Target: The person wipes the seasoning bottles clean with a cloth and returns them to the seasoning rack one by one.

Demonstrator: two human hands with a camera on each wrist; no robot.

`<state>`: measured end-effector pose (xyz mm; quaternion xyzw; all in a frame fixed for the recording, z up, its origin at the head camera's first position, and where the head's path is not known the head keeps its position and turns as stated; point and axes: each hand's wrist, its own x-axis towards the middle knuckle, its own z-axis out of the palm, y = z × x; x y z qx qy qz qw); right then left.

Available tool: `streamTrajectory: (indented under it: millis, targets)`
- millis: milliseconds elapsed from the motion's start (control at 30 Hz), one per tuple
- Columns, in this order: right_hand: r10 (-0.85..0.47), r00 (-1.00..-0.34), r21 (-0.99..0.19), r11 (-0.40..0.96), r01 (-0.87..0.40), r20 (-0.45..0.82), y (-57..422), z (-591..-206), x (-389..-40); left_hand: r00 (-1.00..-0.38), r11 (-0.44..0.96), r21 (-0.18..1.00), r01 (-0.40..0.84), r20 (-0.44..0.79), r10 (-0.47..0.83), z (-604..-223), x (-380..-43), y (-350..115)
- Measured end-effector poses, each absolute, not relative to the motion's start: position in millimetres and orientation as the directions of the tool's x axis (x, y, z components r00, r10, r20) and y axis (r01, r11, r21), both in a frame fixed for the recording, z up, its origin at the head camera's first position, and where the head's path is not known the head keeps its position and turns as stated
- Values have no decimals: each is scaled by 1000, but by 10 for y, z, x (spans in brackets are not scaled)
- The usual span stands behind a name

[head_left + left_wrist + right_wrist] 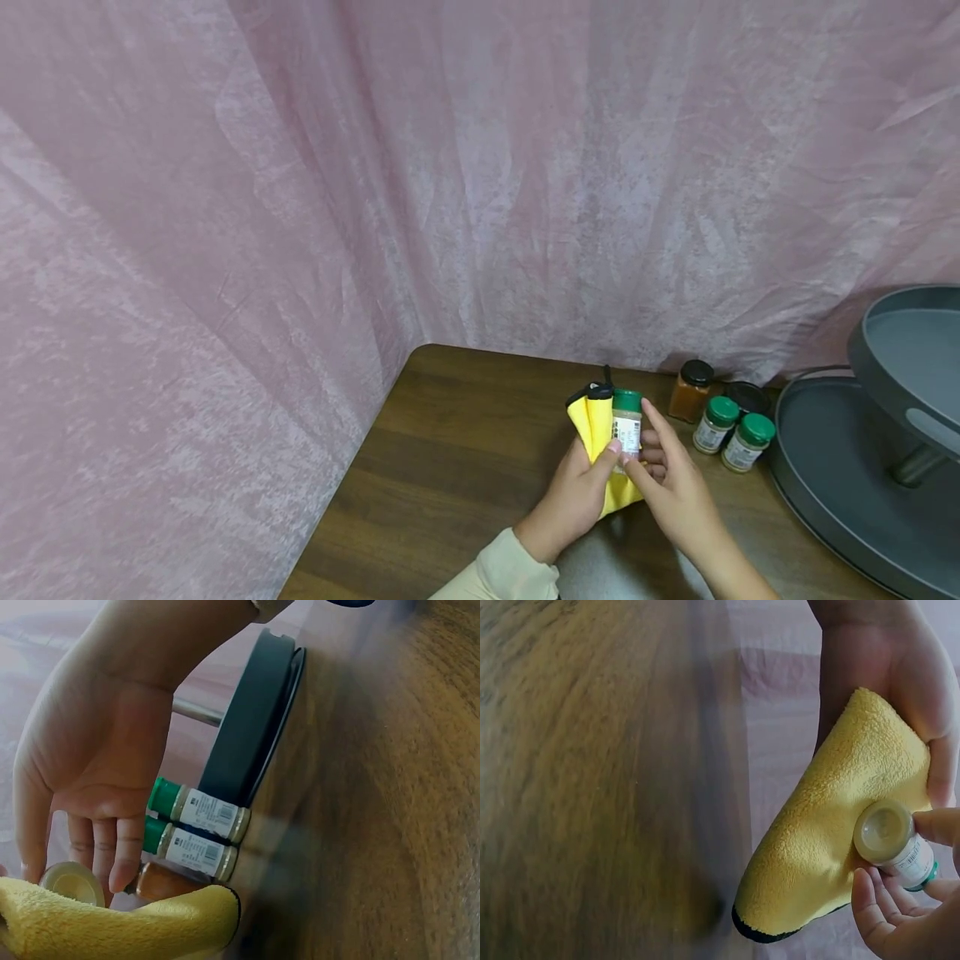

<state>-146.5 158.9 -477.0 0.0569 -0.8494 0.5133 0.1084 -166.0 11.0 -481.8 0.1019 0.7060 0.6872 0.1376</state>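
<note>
Above the wooden table (450,467), my left hand (572,500) grips a folded yellow cloth (597,421) with black edging. A small spice jar (627,427) with a green lid and white label stands upright against the cloth. The left thumb lies at the jar's label. My right hand (684,500) holds the same jar from the other side, between thumb and fingers. From below, the right wrist view shows the jar's round base (883,831) beside the fuzzy cloth (832,825). In the left wrist view the cloth (135,922) covers part of the jar.
Two more green-lidded spice jars (716,425) (742,443) stand to the right of my hands. Behind them are an orange-brown jar (691,393) with a black lid and another black-lidded container (747,397). A dark grey two-tier round stand (817,425) occupies the right side. Pink curtains (480,167) hang behind.
</note>
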Motion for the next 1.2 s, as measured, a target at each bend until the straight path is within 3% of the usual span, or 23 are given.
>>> streamTrajectory:
  millis: [233,667,967,1200]
  targets:
    - [6,-960,-842,483,-242,280,1551,-4810,-1459,-951,16,997,-80,-81,298,-4837,-1661,118]
    - [-46,-987,-886,434,-160,155,1482,-4815,-1389,-968,-14,995,-101,-95,232,-4828,-1699,59]
    - [-42,-977,-884,421,-206,208,1514,-4796,-1410,-951,-31,997,-78,-65,302,-4832,-1685,76]
    - [13,-963,-868,437,-235,267,1554,-4803,-1456,-953,71,996,-55,-74,293,-4826,-1646,143]
